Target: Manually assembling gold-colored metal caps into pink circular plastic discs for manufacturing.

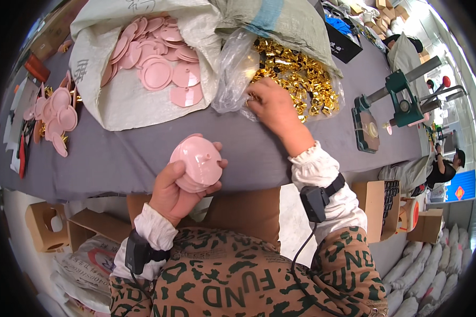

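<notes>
My left hand point(175, 202) is closed around a short stack of round pink plastic lids point(200, 162), held above the front edge of the table. The top lid is glossy, with a small raised nub near its middle. Farther right, my right hand point(276, 108) reaches to the mouth of a clear plastic bag point(231, 79). Its fingers are bent together beside a heap of shiny gold metallic pieces point(322, 98); whatever is between the fingertips is hidden. Many more pink lids point(156, 71) lie in an open white woven sack point(124, 116) at the far left.
A grey cloth covers the table point(259, 153). At its left end sits a smaller pile of pink lids point(58, 113), near red-handled pliers point(22, 156). A green hand press point(402, 100) stands at the right. Cardboard boxes point(373, 206) and filled sacks point(423, 264) are below; a person point(449, 169) is farther right.
</notes>
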Motion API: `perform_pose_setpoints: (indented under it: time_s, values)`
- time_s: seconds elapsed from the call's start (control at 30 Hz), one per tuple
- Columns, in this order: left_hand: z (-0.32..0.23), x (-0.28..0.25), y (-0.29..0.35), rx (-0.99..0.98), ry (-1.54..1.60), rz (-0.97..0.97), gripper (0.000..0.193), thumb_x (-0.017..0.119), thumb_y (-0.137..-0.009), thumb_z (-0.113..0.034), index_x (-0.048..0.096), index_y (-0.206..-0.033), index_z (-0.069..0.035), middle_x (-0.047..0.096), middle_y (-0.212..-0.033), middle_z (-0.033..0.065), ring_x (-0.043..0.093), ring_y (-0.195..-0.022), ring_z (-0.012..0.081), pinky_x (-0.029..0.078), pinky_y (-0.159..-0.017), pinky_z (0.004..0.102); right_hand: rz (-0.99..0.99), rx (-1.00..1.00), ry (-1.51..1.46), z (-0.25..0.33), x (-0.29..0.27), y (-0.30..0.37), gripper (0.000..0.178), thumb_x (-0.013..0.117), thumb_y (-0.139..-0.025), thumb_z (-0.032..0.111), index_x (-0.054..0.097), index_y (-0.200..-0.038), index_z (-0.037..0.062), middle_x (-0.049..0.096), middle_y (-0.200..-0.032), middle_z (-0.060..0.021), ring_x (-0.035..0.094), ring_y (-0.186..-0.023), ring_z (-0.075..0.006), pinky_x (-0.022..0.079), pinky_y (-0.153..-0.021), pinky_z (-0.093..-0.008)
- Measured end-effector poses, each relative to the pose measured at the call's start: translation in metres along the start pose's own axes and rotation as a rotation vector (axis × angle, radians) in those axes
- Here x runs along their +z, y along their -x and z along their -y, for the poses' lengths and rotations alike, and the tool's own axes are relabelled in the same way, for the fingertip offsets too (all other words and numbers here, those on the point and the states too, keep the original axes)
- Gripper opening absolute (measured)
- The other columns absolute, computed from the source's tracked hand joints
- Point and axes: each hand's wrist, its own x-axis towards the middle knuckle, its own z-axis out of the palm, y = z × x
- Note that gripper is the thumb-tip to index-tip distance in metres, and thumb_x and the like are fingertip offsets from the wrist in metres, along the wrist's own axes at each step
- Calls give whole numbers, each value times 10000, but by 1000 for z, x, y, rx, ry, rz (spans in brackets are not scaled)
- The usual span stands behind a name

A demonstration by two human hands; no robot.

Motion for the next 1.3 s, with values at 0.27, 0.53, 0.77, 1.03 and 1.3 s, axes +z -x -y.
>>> perform_pose_setpoints:
  time_s: [0.27, 0.53, 0.77, 1.03, 1.3]
  values:
    - [0, 2, -17, -16, -27, 10, 611, 684, -859, -269, 401, -1390, -160, 460, -1380, 178, 520, -1220, 374, 550, -868, 504, -19, 283, -91, -2, -38, 14, 144, 679, -776, 54, 720, -914, 60, 689, -873, -129, 664, -808, -284, 524, -756, -351]
    - [-1, 7, -42, -33, -132, -70, 559, 674, -872, -288, 432, -1359, -160, 530, -1323, 155, 577, -1159, 332, 551, -846, 457, 70, 767, -565, -3, -64, 15, 116, 673, -825, 23, 701, -936, 1, 670, -736, -12, 577, -626, -58, 451, -561, -214]
    - [2, 30, -38, -59, -221, -43, 485, 658, -878, -271, 463, -1277, -74, 608, -1148, 101, 626, -1012, 230, 522, -826, 367, 178, 489, -779, 73, -81, 25, 141, 657, -816, -38, 719, -939, -9, 698, -796, -31, 633, -721, -80, 499, -628, -236]
    - [-3, 39, -24, -146, -323, -57, 447, 682, -855, -337, 524, -1174, -66, 622, -1022, 94, 608, -894, 167, 507, -766, 324, 215, -90, -430, 80, -71, 27, 173, 671, -799, -41, 727, -942, 40, 708, -830, -70, 675, -741, -138, 517, -648, -265]
    - [-5, 33, -20, 58, -410, 36, 585, 731, -820, -236, 430, -1288, -55, 567, -1135, 88, 590, -956, 172, 530, -773, 311, 207, 647, -1014, 100, -62, 40, 124, 655, -876, 9, 706, -980, -36, 720, -893, -111, 687, -770, -153, 555, -650, -246]
